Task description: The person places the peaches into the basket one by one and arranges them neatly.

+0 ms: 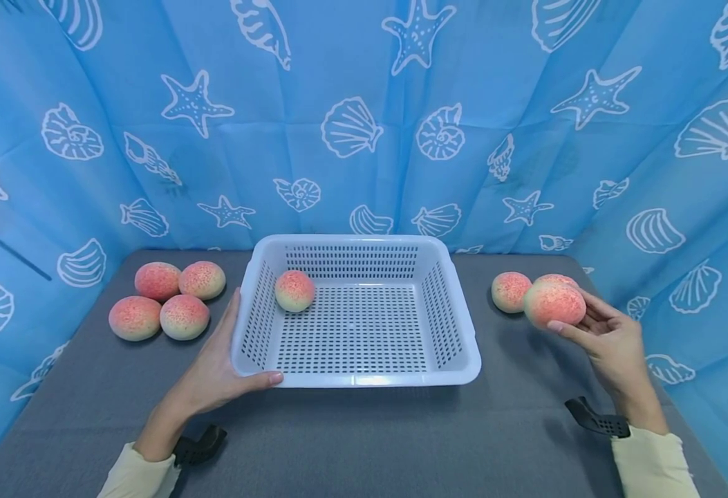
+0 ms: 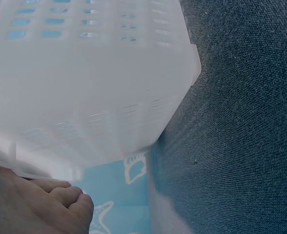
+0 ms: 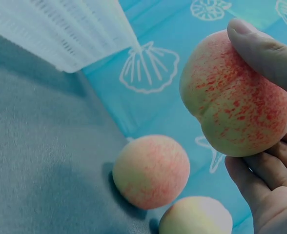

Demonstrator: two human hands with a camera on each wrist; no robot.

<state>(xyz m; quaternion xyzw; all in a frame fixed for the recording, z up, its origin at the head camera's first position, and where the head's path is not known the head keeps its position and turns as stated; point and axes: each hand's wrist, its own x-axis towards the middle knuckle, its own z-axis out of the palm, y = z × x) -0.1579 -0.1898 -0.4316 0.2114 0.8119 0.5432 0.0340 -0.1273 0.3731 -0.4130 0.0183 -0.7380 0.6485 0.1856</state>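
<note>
A white perforated basket (image 1: 354, 379) stands mid-table with one peach (image 1: 294, 290) in its back left part. My left hand (image 1: 233, 356) grips the basket's front left corner, thumb along the front rim; in the left wrist view its fingers (image 2: 60, 195) curl under the basket (image 2: 85, 73). My right hand (image 1: 572, 317) holds a pink-yellow peach (image 1: 554, 303) above the table, right of the basket. In the right wrist view the thumb (image 3: 260, 46) and fingers clasp that peach (image 3: 236, 97). Two more peaches (image 1: 509, 291) (image 3: 151, 170) lie on the table beside it.
Several peaches (image 1: 167, 299) lie in a cluster left of the basket. The table has a grey cloth (image 1: 364, 443). A blue shell-print curtain (image 1: 364, 138) closes in the back and both sides. Black wrist mounts (image 1: 594, 418) sit near the front edge.
</note>
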